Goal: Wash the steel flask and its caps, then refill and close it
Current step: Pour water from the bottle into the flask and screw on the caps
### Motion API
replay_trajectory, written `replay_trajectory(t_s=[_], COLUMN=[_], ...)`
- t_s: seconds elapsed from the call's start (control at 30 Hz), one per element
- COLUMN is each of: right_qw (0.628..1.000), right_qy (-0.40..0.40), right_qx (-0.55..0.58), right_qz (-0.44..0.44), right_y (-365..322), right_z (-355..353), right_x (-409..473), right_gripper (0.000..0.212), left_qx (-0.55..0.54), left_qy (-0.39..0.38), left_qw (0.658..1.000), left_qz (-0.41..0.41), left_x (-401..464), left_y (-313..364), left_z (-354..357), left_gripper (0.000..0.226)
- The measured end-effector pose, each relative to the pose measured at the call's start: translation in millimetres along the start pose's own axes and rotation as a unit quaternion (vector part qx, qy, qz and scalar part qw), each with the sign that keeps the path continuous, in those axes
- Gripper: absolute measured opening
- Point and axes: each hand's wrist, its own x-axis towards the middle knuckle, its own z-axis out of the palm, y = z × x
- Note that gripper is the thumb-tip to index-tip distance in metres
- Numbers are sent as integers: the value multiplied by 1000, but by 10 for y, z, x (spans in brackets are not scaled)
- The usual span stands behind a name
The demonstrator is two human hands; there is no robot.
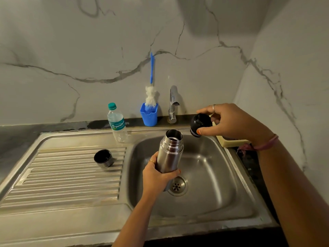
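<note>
Flask [170,152]: cylindrical brushed steel, uncapped | inner cap [200,124]: domed black

Marble-walled kitchen corner with a steel sink unit

Pale marble-look wall panels [89,50] with grey veins meet in a corner at the right, a soft shadow falling across their upper part. A dark stone counter [16,138] runs along the foot of the back wall. Set into it is a stainless steel sink [236,177] with a ribbed drainboard [71,179] on its left side and a round drain [177,186] in the basin floor. A chrome tap [173,106] stands at the back edge.
</note>
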Motion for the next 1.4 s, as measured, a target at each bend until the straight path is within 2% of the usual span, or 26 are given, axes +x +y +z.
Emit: replay_trajectory(t_s=[0.13,0.37,0.5,0.67,0.93,1.1,1.27,1.4], right_qw=[999,998,996,987,976,977,976,959], right_qy=[-24,-37,-41,-110,-202,-192,-171,-266], right_qx=[-48,51,75,84,-13,-52,-118,-65], right_qz=[9,8,-28,-80,-85,-76,-62,-68], right_y=[-31,-100,-181,-312,-377,-423,-414,-389], right_z=[4,8,-53,-50,68,130,269,127], right_x=[66,76,59,70,258,312,363,345], right_gripper=[45,40,48,47,50,46,57,70], left_qx=[-6,-10,-10,-3,-5,-14,-13,-15], left_qy=[2,1,5,5,1,3,-5,-4], left_qw=[1000,1000,1000,1000,1000,1000,1000,1000], left_qz=[-1,-6,-7,-2,0,-3,-1,-1], left_x=[-18,-33,-48,-57,-49,-37,-31,-37], left_y=[-7,-35,-46,-34,1,10,0,-10], left_z=[14,43,56,64,56,58,82,92], left_gripper=[79,81,82,82,81,83,84,82])
